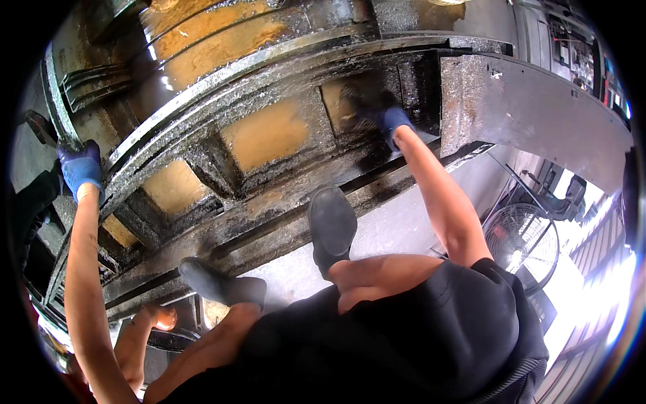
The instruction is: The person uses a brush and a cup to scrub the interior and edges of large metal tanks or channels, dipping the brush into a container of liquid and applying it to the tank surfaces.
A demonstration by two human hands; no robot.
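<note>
My left hand [82,168], in a blue and purple glove, is closed on the edge of a metal frame [121,158] at the far left. Out to the right, my right hand [390,121] wears a blue glove and reaches into a recess of a long, grimy metal trough [269,172]. Its fingers are smeared by motion and dark. A dark ridged shape [354,104] lies beside them; whether they hold it I cannot tell. Murky brown liquid [266,135] sits in the trough's bays, between metal ribs, and shiny bits cling to the metal.
A grey metal panel [538,118] extends to the right. A round caged fan [521,239] stands at lower right. My dark boots [333,222] are by the trough's near edge. Another person's bare limb [131,343] shows at lower left, near an orange object [165,318].
</note>
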